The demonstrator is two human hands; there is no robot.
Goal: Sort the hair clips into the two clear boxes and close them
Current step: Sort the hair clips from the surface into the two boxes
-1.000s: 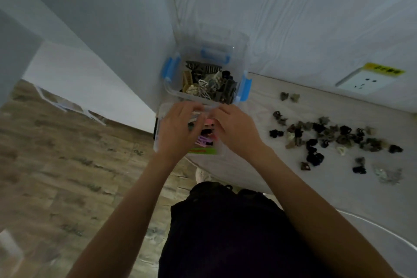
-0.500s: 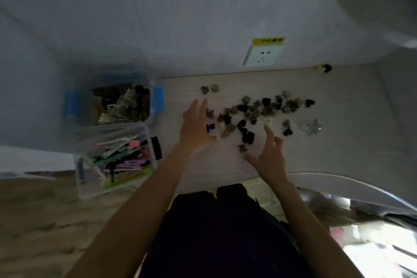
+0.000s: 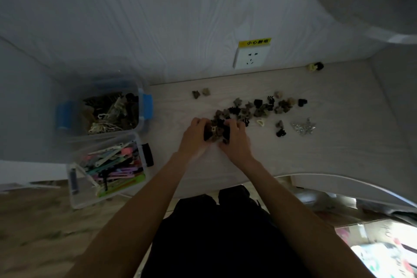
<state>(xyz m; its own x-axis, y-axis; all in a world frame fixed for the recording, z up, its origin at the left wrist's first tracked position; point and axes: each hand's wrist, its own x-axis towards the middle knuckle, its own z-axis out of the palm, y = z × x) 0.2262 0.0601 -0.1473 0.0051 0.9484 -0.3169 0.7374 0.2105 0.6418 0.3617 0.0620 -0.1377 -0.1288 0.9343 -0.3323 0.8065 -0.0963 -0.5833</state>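
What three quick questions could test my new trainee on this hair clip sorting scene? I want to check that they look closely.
1. True or false: both hands are gathering small clips on the table.
2. Which box holds the long colourful clips: A, the near box, or B, the far box with blue latches?
3. What is fixed to the wall above the clips?

Key: 1 true. 2 A. 3 A white socket under a yellow label.

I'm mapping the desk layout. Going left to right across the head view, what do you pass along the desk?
Blue-latched box → left hand → right hand → silver sparkly clip; the scattered pile of small claw clips overlaps the hands, so it is left out.
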